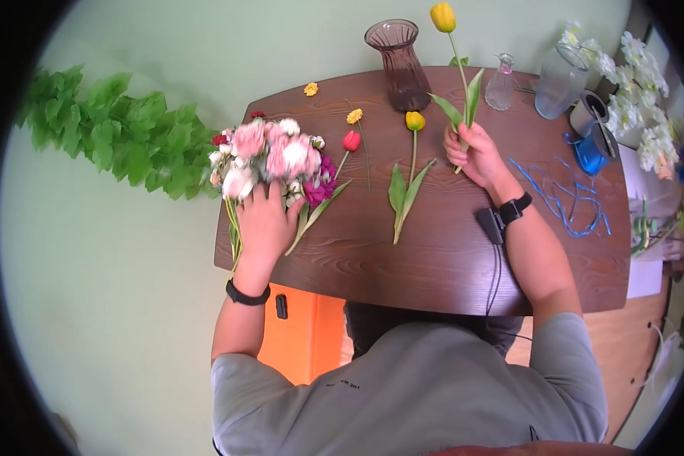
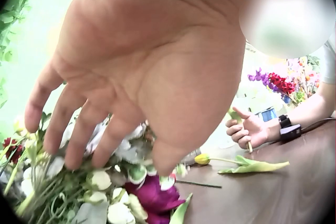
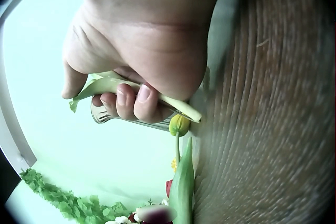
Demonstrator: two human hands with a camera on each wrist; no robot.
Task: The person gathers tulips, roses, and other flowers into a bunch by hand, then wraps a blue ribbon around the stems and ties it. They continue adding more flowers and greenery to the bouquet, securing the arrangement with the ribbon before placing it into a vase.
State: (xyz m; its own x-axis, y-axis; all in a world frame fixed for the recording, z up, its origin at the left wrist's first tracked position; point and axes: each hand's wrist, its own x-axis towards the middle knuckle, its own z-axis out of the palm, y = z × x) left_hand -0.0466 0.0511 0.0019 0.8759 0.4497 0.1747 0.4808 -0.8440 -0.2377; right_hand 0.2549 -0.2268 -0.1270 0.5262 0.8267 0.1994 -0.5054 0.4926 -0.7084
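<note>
My right hand grips a yellow tulip low on its stem, near the leaves; the bloom points away toward the wall. In the right wrist view, curled fingers wrap the pale stem, whose cut end sticks out near the table. My left hand reaches with extended, spread fingers to the bouquet of pink, white and purple flowers at the table's left. Its fingertips overlap the bouquet's stems and buds in the left wrist view. Between the hands lie a second yellow tulip and a red tulip.
A purple glass vase stands at the back, with a small glass bottle and a clear vase further right. Blue ribbon lies loose near spools. Small yellow flowers lie behind the tulips; leafy vine hangs left.
</note>
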